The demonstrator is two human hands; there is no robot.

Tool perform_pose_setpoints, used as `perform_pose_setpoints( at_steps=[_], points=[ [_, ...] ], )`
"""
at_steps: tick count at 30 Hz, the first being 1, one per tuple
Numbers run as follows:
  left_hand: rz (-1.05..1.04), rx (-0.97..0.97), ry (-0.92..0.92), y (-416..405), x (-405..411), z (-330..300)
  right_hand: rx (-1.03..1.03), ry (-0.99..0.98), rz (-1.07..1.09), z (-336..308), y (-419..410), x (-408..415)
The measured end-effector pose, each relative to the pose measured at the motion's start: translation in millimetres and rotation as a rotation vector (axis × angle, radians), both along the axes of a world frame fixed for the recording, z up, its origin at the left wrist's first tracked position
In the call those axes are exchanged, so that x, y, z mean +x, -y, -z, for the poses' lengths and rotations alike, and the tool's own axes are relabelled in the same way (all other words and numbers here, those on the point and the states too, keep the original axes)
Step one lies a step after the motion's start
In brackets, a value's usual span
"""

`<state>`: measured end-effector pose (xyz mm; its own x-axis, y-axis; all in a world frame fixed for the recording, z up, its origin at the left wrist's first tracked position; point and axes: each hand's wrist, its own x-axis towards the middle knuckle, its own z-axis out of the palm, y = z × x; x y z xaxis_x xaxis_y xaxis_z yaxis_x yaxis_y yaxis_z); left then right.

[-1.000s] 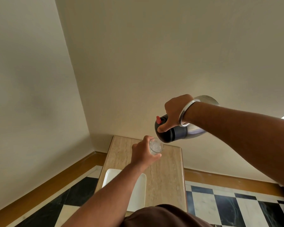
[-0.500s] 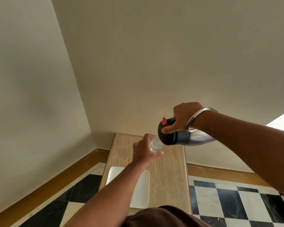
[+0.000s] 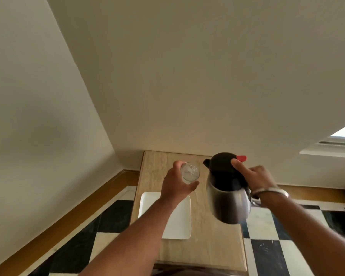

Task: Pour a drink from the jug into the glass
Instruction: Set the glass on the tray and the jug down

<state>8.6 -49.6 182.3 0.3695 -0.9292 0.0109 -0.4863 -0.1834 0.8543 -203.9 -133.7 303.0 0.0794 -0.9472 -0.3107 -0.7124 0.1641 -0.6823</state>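
A steel jug (image 3: 230, 204) with a black lid and a red lever hangs upright over the right side of the beige table (image 3: 205, 248). My right hand (image 3: 255, 177) grips its handle, with the thumb resting on the lid beside the lever. Its spout points left toward a clear glass (image 3: 190, 171), a short gap away. My left hand (image 3: 176, 185) holds that glass from the left and below, above the table. Liquid shows inside the glass.
A white rectangular plate (image 3: 178, 226) lies on the table, partly under my left forearm. The narrow table stands against a beige wall in a corner. A black and white checkered floor (image 3: 271, 255) lies on both sides.
The jug has swung from tilted over the glass back to upright and has come down and to the right. The glass stays in my left hand. The view has tipped downward.
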Motion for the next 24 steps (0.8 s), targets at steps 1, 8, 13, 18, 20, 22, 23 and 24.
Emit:
perform_pose_setpoints(
  at_steps=[1, 8, 13, 18, 20, 22, 23, 24],
  points=[
    [0.006, 0.013, -0.002, -2.1, 0.7, 4.6, 0.018, 0.039, 0.055, 14.8, -10.7, -3.9],
    [0.016, 0.104, -0.030, -18.3, -11.7, 37.2, 0.091, 0.224, 0.273, 98.4, -70.3, -13.8],
    [-0.017, 0.185, -0.049, -28.6, -27.8, 63.1, 0.108, 0.276, 0.383, 130.2, -83.2, -26.1],
    [-0.095, 0.239, 0.020, -40.6, -32.7, 92.6, 0.079, 0.312, 0.462, 165.5, -87.9, -42.5],
    [-0.099, 0.262, 0.060, -46.9, -31.2, 108.7, 0.067, 0.318, 0.499, 184.3, -89.9, -49.2],
    [-0.101, 0.292, 0.077, -54.5, -26.5, 128.6, 0.049, 0.316, 0.545, 206.8, -94.1, -54.2],
    [-0.105, 0.309, 0.079, -58.1, -23.4, 139.8, 0.048, 0.326, 0.576, 218.1, -96.9, -55.2],
    [-0.107, 0.327, 0.081, -61.9, -20.1, 151.4, 0.056, 0.346, 0.614, 228.9, -99.8, -55.2]
  ],
)
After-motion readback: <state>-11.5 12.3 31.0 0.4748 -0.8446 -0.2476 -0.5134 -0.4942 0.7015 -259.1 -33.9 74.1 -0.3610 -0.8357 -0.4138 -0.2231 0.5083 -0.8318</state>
